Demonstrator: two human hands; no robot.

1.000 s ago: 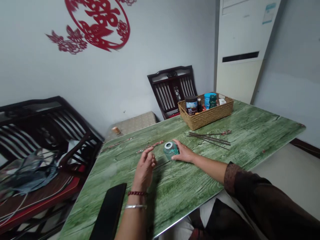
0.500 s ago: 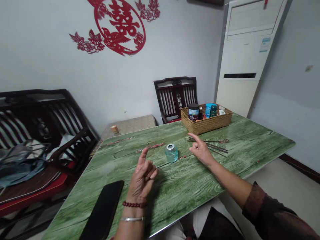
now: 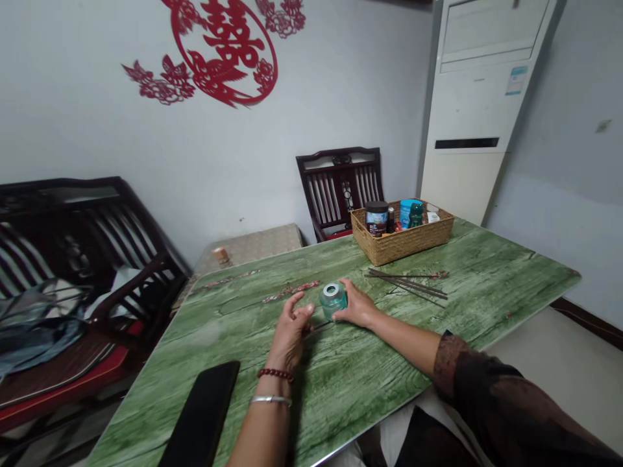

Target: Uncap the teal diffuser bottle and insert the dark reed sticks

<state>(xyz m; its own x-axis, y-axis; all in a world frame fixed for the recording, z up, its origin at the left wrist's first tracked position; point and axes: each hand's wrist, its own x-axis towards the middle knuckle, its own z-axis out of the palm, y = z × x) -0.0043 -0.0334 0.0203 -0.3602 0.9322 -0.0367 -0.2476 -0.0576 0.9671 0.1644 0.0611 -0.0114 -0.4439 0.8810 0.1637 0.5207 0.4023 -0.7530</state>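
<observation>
A small glass bottle [image 3: 333, 301] with a pale teal tint and a silver metal collar stands upright on the green wood-grain table [image 3: 204, 350]. My right hand [image 3: 357, 307] wraps its right side, with the thumb low and the fingers over the far side. My left hand [image 3: 292, 332] hovers just left of the bottle, fingers curved, holding nothing and not touching it. That wrist wears a red bead bracelet [image 3: 275, 374] and a silver bangle [image 3: 270, 401]. The bottle's left side is in view, but the part behind my right hand is hidden.
Dark reed sticks [image 3: 409, 283] lie on the table to the right. A woven basket [image 3: 402, 243] of jars and bottles stands at the far edge. A black phone [image 3: 202, 415] lies near the front edge, and dried sprigs [image 3: 291, 292] lie beyond my left hand.
My right hand has come back from near the sticks and taken the bottle. My left hand has lowered and moved closer to the bottle.
</observation>
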